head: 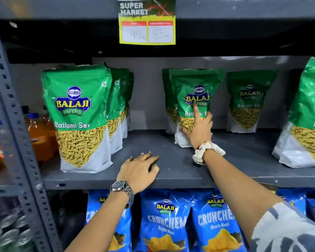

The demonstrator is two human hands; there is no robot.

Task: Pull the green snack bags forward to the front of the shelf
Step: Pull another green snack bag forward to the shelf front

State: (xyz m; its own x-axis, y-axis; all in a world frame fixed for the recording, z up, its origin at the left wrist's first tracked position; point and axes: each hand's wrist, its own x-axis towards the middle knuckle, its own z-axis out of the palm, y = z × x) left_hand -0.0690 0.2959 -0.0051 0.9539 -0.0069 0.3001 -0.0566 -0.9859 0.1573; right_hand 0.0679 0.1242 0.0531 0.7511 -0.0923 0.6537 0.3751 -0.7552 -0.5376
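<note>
Green Balaji Ratlami Sev bags stand on a grey shelf (171, 171). A left row of bags (76, 115) reaches the front edge, with several more behind it. In the middle, far back, stands a green bag (193, 91) with another behind it. My right hand (198, 128) lies flat against its lower front, index finger pointing up, thumb at its left side. Another green bag (247, 100) stands deep at the back right. A further bag (305, 117) sits near the front at the far right. My left hand (140, 170) rests palm down on the shelf, holding nothing.
Blue Crunchem bags (164, 220) fill the shelf below. A price tag (147, 22) hangs from the shelf above. A perforated grey upright (13, 113) stands at left, with orange drink bottles (38, 135) beyond it and cans (9, 233) lower left.
</note>
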